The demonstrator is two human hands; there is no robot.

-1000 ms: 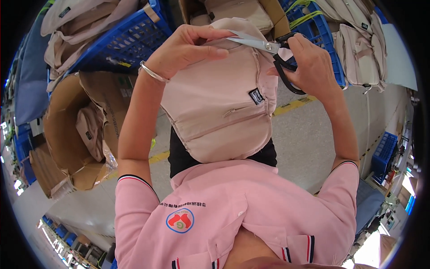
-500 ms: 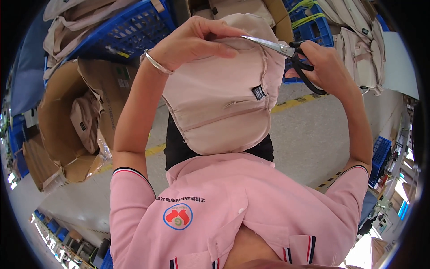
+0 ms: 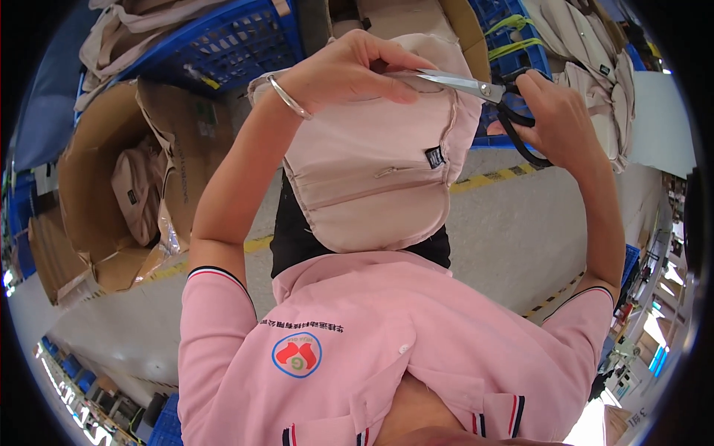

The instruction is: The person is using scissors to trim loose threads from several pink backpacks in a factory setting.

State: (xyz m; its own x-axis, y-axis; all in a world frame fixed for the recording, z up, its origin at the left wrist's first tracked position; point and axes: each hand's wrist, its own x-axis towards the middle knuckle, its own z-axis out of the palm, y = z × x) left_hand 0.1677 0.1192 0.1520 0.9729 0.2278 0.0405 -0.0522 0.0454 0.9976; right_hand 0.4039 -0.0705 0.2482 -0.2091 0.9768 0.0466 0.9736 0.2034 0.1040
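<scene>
Here, the left hand (image 3: 349, 70) is pinching the far edge of a beige fabric bag (image 3: 372, 171), lifting it chest-high so its seam is facing the blades. The right hand (image 3: 554, 111) is gripping black-handled scissors (image 3: 483, 93) (fingers through the loops), blades slightly parted and touching the bag's far rim beside the left fingertips. Similar bags are lying in a cardboard box (image 3: 97, 186) at left.

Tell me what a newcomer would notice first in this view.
In the middle hangs a pale pink fabric bag, gripped at its top edge by the left hand. The right hand holds black-handled scissors with the blades at that same edge. To the left stands an open cardboard box with a similar bag inside.
</scene>
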